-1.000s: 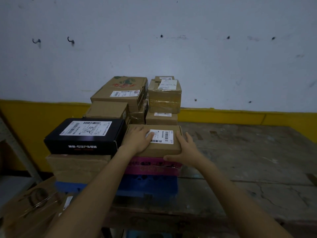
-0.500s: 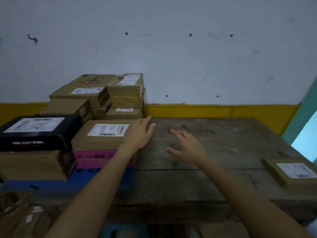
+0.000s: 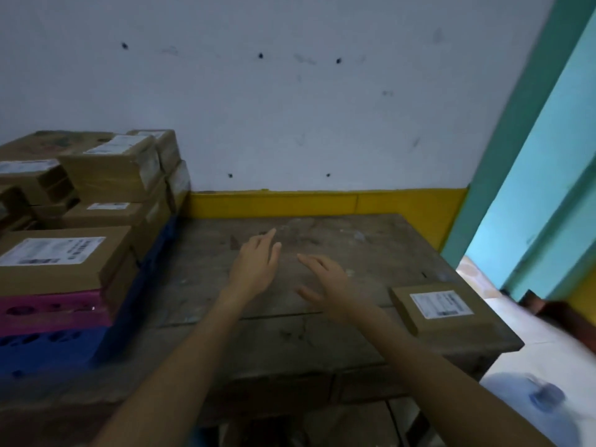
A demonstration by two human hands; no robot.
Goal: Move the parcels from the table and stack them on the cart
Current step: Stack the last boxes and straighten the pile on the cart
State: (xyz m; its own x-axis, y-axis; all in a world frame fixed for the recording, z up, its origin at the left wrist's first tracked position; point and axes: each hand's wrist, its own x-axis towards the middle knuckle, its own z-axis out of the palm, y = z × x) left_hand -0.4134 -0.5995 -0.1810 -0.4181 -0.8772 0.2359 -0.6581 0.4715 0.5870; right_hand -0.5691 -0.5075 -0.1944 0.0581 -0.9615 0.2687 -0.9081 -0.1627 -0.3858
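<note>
I see a grey-brown, stained wooden table (image 3: 322,343). The flat parcel (image 3: 442,309) at its right edge is tan cardboard with a white label printed in black. On my left, the stacked parcels (image 3: 106,175) are brown cardboard with white labels; one sits on a pink crate (image 3: 48,312) above a blue crate (image 3: 51,350). The wall (image 3: 290,108) is white with dark specks, over a yellow band (image 3: 322,204). The door frame (image 3: 516,156) is teal-green.

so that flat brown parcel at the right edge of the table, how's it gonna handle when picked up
The flat brown parcel looks like rigid cardboard with crisp edges, so it probably stays stiff rather than flopping. It is thin, so likely light for its footprint, though its contents are unknown. Lying flat on the table, it should slide, not tip, if pushed.
</note>
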